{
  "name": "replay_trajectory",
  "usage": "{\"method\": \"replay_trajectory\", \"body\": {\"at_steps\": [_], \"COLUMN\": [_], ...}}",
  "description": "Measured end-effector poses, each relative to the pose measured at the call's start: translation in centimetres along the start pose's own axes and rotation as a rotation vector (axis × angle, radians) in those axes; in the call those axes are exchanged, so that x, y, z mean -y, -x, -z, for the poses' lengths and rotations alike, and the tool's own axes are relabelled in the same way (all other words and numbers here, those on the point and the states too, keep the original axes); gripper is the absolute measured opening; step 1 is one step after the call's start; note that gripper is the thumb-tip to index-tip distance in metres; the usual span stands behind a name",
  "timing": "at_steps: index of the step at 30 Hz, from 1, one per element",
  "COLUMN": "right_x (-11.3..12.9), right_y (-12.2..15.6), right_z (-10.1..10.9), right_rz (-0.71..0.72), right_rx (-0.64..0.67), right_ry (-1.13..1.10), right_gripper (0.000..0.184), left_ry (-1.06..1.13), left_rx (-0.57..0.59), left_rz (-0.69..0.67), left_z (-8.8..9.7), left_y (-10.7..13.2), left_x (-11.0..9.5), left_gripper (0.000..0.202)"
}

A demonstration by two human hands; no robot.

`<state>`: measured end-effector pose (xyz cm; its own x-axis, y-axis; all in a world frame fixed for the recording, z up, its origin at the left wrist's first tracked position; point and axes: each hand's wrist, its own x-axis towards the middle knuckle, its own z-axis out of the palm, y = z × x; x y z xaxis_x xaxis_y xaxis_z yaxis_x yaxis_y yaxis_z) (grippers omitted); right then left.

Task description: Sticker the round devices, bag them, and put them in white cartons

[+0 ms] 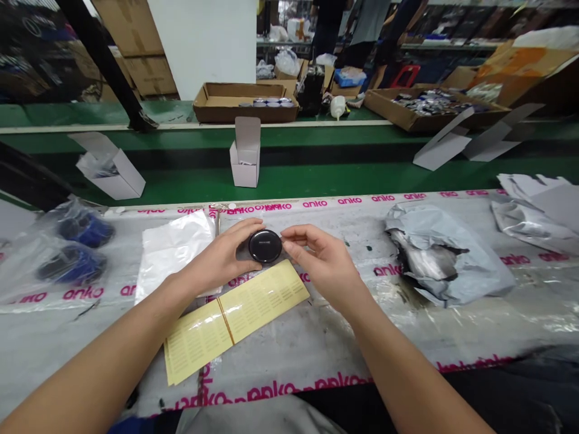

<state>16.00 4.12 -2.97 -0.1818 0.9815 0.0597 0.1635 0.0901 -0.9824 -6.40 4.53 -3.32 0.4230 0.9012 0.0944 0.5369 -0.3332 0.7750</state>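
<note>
My left hand (226, 253) grips a round, glossy black disc-shaped object (265, 246) between thumb and fingers. A small line of pale print, too small to read, marks its top. At the disc's right edge, my right hand (319, 256) has thumb and forefinger pinched together; whether they touch the disc or hold something tiny, I cannot tell. Yellow sheets of printed labels (257, 301) lie just below both hands. Under and beside my left wrist are white plastic bags (169, 247).
Blue items in clear bags (75, 256) lie at left. A torn grey plastic bag (470, 259) is at right. Open white boxes (245, 166) stand along the green ledge (316, 175). Behind are cardboard trays (217, 113) and people standing.
</note>
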Motion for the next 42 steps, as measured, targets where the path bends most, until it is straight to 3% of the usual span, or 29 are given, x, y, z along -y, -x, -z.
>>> {"method": "replay_trajectory", "body": {"at_steps": [3, 7, 9, 11, 14, 18, 21, 24, 29, 33, 36, 40, 42], "right_x": [0.2, 0.7, 1.0, 0.9, 0.1, -1.1, -1.5, -1.4, -1.4, -1.3, -0.6, 1.2, 2.0], "right_y": [-0.7, -2.3, -3.1, -3.7, -3.8, -3.3, -3.2, -3.3, -3.0, -2.7, -2.6, -1.8, -1.1], "right_z": [0.7, 0.6, 0.3, 0.0, -0.3, -0.3, -0.2, -0.3, -0.2, 0.4, 0.5, -0.8, -1.8], "right_rz": [0.051, 0.05, 0.08, 0.129, 0.185, 0.187, 0.155, 0.183, 0.202, 0.219, 0.294, 0.662, 0.801], "right_rx": [0.15, 0.323, 0.381, 0.421, 0.413, 0.38, 0.376, 0.339, 0.339, 0.39, 0.328, 0.036, 0.02], "right_ry": [0.242, 0.432, 0.487, 0.507, 0.457, 0.446, 0.425, 0.39, 0.381, 0.362, 0.32, 0.256, 0.227], "right_gripper": [0.05, 0.086, 0.084, 0.071, 0.057, 0.074, 0.082, 0.072, 0.078, 0.084, 0.079, 0.036, 0.02], "left_ry": [-0.045, 0.021, 0.073, 0.12, 0.2, 0.25, 0.064, -0.212, -0.426, -0.367, -0.286, -0.104, 0.088], "left_rx": [-0.005, -0.081, -0.186, -0.315, -0.497, -0.615, -0.436, -0.174, 0.038, 0.05, -0.001, -0.064, -0.063], "left_rz": [0.054, 0.107, 0.133, 0.192, 0.262, 0.302, 0.351, 0.422, 0.621, 0.576, 0.573, 0.512, 0.43], "left_z": [0.7, 2.2, 3.1, 4.1, 5.4, 6.4, 6.8, 7.3, 7.0, 6.7, 7.5, 8.7, 8.6], "left_y": [0.0, 0.2, 0.3, 0.3, 0.1, -0.5, -0.1, 1.7, 5.7, 7.3, 7.8, 7.8, 7.1], "left_x": [0.1, -0.3, -0.6, -0.9, -1.0, -1.6, -2.7, -3.6, -2.8, -1.9, -2.4, -4.4, -5.4], "left_gripper": [0.078, 0.06, 0.046, 0.034, 0.025, 0.018, 0.025, 0.035, 0.022, 0.018, 0.026, 0.031, 0.032]}}
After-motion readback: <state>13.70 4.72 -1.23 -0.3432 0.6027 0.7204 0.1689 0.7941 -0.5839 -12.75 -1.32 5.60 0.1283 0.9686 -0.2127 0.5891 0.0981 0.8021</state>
